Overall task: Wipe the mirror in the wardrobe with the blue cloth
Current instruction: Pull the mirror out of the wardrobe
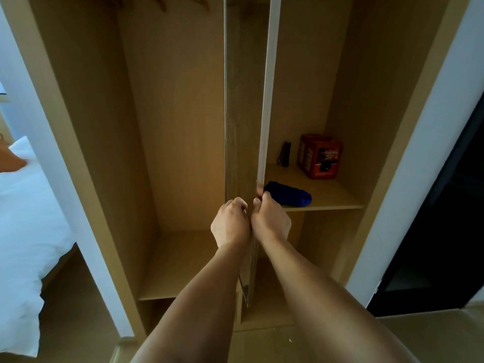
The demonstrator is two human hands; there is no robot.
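Both forearms are reaching in, so wiping isn't even started yet. Left hand (230,224) and right hand (269,218) are curling round the edge of the pull-out mirror (246,127). Blue cloth (288,196) is lying untouched on the shelf (332,197) just right of the mirror.

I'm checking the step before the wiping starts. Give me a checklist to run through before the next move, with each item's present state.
1. Both hands on the pull-out mirror panel: ok. Left hand and right hand grip its front edge.
2. Mirror face turned to the person: not ok, the panel stands edge-on.
3. Blue cloth within reach: ok, it lies on the shelf just right of the right hand.
4. Cloth in hand: not ok, neither hand holds it.
5. Shelf items clear of the panel: ok, the red box and black flashlight stand further back.
6. Mirror dirty or clean: cannot tell.
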